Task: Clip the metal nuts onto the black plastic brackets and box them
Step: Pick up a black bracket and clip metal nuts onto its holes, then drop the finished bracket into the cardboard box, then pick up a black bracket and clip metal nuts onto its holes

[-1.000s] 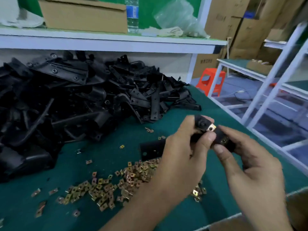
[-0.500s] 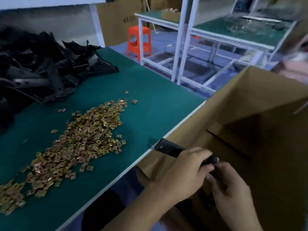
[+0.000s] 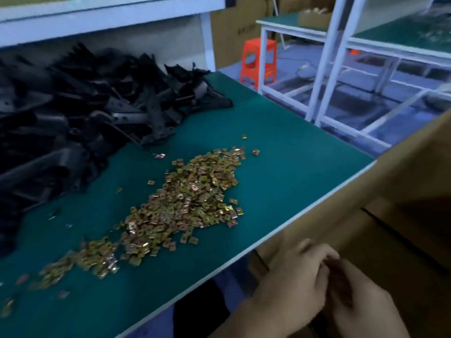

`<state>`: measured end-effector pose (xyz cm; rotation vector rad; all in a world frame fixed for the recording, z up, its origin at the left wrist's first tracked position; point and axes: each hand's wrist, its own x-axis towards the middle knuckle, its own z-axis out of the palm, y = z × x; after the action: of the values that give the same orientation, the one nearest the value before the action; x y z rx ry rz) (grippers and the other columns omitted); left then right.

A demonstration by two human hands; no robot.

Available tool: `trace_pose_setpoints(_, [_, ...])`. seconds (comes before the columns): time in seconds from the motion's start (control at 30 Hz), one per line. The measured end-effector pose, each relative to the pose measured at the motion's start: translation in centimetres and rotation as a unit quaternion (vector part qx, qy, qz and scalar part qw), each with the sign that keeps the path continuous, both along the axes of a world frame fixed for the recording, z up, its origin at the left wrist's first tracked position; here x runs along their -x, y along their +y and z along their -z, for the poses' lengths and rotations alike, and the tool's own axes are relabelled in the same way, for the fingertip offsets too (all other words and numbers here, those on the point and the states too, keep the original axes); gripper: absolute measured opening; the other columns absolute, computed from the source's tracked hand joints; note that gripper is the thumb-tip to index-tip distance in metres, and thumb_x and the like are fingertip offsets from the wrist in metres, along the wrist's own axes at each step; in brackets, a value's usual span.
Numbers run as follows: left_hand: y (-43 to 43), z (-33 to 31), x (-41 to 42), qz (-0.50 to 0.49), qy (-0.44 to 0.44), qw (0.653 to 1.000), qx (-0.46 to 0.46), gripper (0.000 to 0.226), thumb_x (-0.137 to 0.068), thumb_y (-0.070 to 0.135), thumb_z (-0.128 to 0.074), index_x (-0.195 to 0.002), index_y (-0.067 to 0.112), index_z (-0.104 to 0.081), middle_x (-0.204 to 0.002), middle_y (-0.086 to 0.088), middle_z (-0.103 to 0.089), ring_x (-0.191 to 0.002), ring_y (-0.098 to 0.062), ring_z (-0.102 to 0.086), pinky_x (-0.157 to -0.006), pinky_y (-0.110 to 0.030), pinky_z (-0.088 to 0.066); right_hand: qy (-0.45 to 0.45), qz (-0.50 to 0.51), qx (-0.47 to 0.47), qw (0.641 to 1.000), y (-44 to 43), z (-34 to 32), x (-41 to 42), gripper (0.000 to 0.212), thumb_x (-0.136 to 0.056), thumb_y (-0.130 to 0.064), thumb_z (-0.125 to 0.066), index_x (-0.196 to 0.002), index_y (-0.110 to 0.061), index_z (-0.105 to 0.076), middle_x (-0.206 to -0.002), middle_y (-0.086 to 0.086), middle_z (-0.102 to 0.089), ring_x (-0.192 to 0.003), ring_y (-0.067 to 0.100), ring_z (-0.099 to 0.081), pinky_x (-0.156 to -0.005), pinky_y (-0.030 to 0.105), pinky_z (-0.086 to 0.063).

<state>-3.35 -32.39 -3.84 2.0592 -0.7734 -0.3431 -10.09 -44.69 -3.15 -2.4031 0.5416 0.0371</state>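
Green felt bench [image 3: 280, 147]: brassy square nuts [image 3: 185, 203], matte black brackets [image 3: 80, 111].

1. My bench [image 3: 280, 147] has a green mat top with a white front edge.
2. A big heap of black plastic brackets [image 3: 80, 113] lies on its far left part.
3. A spread of brass-coloured metal nuts [image 3: 180, 203] lies in the middle, just beside the brackets.

The scene is dim with a cold bluish cast, the heap of black brackets [image 3: 80, 113] is almost without detail in shadow, both hands at the lower right are smeared by motion blur, and straight lines bend near the edges.
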Motion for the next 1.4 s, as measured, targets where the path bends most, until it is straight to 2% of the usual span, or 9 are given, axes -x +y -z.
trace_pose_setpoints(0.1, [3.8, -3.1, -1.3, -0.105, -0.067, 0.989, 0.079, 0.029, -0.099, 0.018, -0.046, -0.119, 0.036, -0.057, -0.120, 0.012, -0.052, -0.112, -0.010, -0.058, -0.098, -0.037, -0.050, -0.135, -0.050, -0.041, 0.989, 3.9, -3.2, -3.3, 0.041, -0.081, -0.027, -0.067, -0.090, -0.064, -0.053, -0.079, -0.038, -0.063, -0.080, -0.013, -0.062, -0.063, 0.008, -0.042])
trace_pose_setpoints(0.27, [12.9, -6.0, -4.4, -0.249, -0.225, 0.938, 0.089, 0.030, -0.098, 0.007, -0.054, -0.120, 0.025, -0.064, -0.119, 0.008, -0.055, -0.109, -0.005, -0.057, -0.095, -0.022, -0.048, -0.227, -0.194, -0.104, 0.949, 11.3, -4.6, -10.4, 0.051, -0.085, -0.012, -0.069, -0.119, -0.048, -0.055, -0.112, -0.019, -0.062, -0.105, 0.008, -0.063, -0.088, 0.024, -0.045])
trace_pose_setpoints(0.43, [25.7, -6.0, -7.1, -0.550, -0.237, 0.801, 0.001, 0.038, -0.092, 0.006, -0.067, -0.122, 0.027, -0.059, -0.123, 0.005, -0.051, -0.116, -0.014, -0.053, -0.095, -0.005, -0.034, -0.181, -0.380, -0.023, 0.907, 18.6, -4.8, -15.4, 0.074, -0.091, -0.057, -0.062, -0.153, -0.049, -0.023, -0.146, -0.019, -0.030, -0.135, 0.000, -0.022, -0.110, 0.028, -0.028])
trace_pose_setpoints(0.6, [35.8, -5.7, -9.2, -0.627, -0.166, 0.718, -0.252, 0.080, -0.089, 0.029, -0.076, -0.155, 0.023, -0.032, -0.159, -0.018, -0.023, -0.149, -0.039, -0.018, -0.117, -0.058, -0.024, -0.072, -0.513, 0.102, 0.849, 23.9, -3.8, -17.1, 0.092, -0.076, -0.083, -0.055, -0.153, -0.054, -0.015, -0.163, -0.010, -0.010, -0.151, 0.017, 0.002, -0.122, 0.056, 0.001])
trace_pose_setpoints(0.77, [38.9, -5.6, -12.3, -0.549, -0.132, 0.714, -0.414, 0.108, -0.085, 0.057, -0.074, -0.161, 0.034, -0.001, -0.164, -0.012, -0.018, -0.151, -0.036, -0.012, -0.113, -0.058, -0.025, -0.097, -0.491, 0.097, 0.861, 25.5, -2.5, -17.0, 0.071, -0.080, -0.077, -0.058, -0.143, -0.045, -0.048, -0.144, -0.017, -0.039, -0.141, 0.011, -0.023, -0.119, 0.043, -0.007])
trace_pose_setpoints(0.9, [38.7, -5.2, -13.7, -0.560, -0.194, 0.700, -0.399, 0.076, -0.088, 0.045, -0.074, -0.151, 0.023, -0.037, -0.133, -0.012, -0.054, -0.125, -0.036, -0.041, -0.098, -0.052, -0.032, -0.139, -0.456, 0.059, 0.877, 25.4, -2.2, -17.7, 0.033, -0.087, -0.056, -0.067, -0.117, -0.042, -0.068, -0.114, -0.025, -0.055, -0.119, 0.004, -0.040, -0.095, 0.033, -0.018])
trace_pose_setpoints(1.0, [38.8, -4.5, -13.4, -0.550, -0.263, 0.719, -0.334, 0.040, -0.091, 0.032, -0.075, -0.122, 0.013, -0.059, -0.109, -0.010, -0.063, -0.107, -0.035, -0.054, -0.089, -0.049, -0.038, -0.164, -0.454, 0.059, 0.874, 25.6, -1.9, -17.8, 0.017, -0.087, -0.050, -0.070, -0.102, -0.041, -0.069, -0.098, -0.027, -0.053, -0.105, -0.001, -0.038, -0.086, 0.031, -0.014])
trace_pose_setpoints(1.17, [39.0, -4.9, -12.8, -0.535, -0.305, 0.761, -0.202, 0.030, -0.092, 0.026, -0.075, -0.093, 0.013, -0.049, -0.093, -0.003, -0.049, -0.088, -0.027, -0.048, -0.073, -0.040, -0.044, -0.197, -0.450, 0.023, 0.870, 26.1, -2.2, -18.3, 0.011, -0.088, -0.031, -0.074, -0.085, -0.037, -0.066, -0.081, -0.027, -0.057, -0.087, -0.007, -0.049, -0.087, 0.028, -0.038])
trace_pose_setpoints(1.4, [37.1, -6.8, -11.8, -0.516, -0.156, 0.832, 0.133, 0.012, -0.106, 0.019, -0.053, -0.112, 0.028, -0.047, -0.089, 0.009, -0.066, -0.072, -0.009, -0.059, -0.057, -0.026, -0.047, -0.162, -0.425, -0.042, 0.890, 26.1, -3.8, -20.1, 0.010, -0.095, -0.021, -0.067, -0.095, -0.030, -0.072, -0.088, -0.021, -0.067, -0.087, -0.010, -0.060, -0.072, 0.004, -0.045])
